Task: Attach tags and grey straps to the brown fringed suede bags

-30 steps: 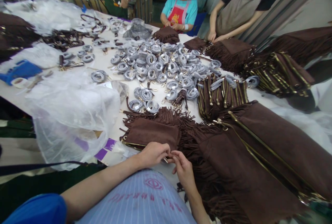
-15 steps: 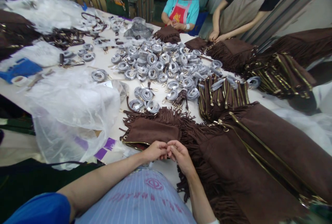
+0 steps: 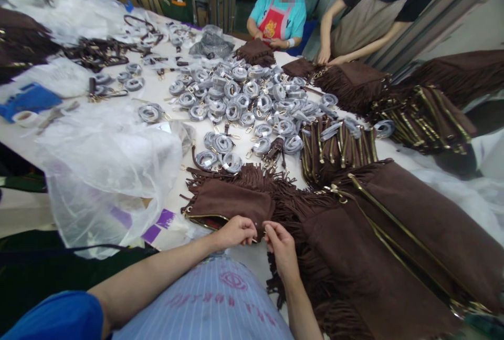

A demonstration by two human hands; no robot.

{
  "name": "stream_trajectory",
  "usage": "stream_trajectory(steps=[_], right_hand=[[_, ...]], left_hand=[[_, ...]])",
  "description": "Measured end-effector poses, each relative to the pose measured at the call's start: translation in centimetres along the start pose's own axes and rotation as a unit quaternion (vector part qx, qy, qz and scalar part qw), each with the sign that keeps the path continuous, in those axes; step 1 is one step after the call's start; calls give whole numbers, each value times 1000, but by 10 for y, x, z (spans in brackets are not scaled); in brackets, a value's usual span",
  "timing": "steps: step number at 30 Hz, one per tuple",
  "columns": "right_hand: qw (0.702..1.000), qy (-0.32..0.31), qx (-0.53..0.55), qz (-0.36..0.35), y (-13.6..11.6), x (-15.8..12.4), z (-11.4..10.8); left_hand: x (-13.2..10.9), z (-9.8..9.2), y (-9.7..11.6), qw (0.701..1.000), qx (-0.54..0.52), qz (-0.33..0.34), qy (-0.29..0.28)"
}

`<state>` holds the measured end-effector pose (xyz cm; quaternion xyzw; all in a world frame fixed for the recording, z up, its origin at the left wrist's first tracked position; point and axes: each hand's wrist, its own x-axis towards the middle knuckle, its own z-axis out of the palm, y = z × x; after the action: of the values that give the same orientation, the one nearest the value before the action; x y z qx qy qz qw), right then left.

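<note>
Before me lies a small brown suede bag point(image 3: 232, 201) with fringe along its far side and a gold zip gaping open at its near edge. My left hand point(image 3: 237, 231) is closed at the near right end of that edge, fingers curled, with a tiny pale bit showing at the fingertips. Just right of it, apart from it, my right hand point(image 3: 281, 245) pinches thumb and forefinger by the bag's right corner. A tiny light thing shows at that pinch, too small to name. Larger brown fringed bags point(image 3: 370, 266) with gold zips lie stacked beside my right hand.
Many coiled grey-wrapped straps point(image 3: 236, 93) with gold clips cover the table's middle. Clear plastic bags point(image 3: 110, 172) lie at left, near a blue tool point(image 3: 29, 101). More brown zipped pouches point(image 3: 338, 143) sit at right. Co-workers stand across the table, one in a red apron point(image 3: 275, 22).
My hands were together at the fingertips; now they are apart. The right hand has moved slightly right and down, baring the bag's corner. A co-worker at the far left has lowered an orange-handled thing.
</note>
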<state>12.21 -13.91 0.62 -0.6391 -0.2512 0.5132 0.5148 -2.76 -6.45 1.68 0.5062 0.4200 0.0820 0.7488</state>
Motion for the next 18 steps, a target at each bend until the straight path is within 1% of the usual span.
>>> stream_trajectory(steps=[4, 6, 9, 14, 16, 18], right_hand=[[998, -21, -48, -43, 0, -3, 6], [997, -24, -52, -61, 0, -3, 11], [997, -26, -32, -57, 2, -2, 15], [999, -20, 13, -27, 9, -7, 13], [999, -15, 23, -24, 12, -9, 11], [999, -3, 35, -26, 14, -10, 10]], left_hand=[[1, 2, 0, 1000, 26, 14, -1], [1, 3, 1, 999, 47, 20, -6], [0, 1, 3, 999, 42, 27, -11], [-3, -4, -3, 998, -28, 54, -31], [-3, -4, -8, 998, -36, 49, -19], [-3, -4, -9, 999, -13, 32, -1]])
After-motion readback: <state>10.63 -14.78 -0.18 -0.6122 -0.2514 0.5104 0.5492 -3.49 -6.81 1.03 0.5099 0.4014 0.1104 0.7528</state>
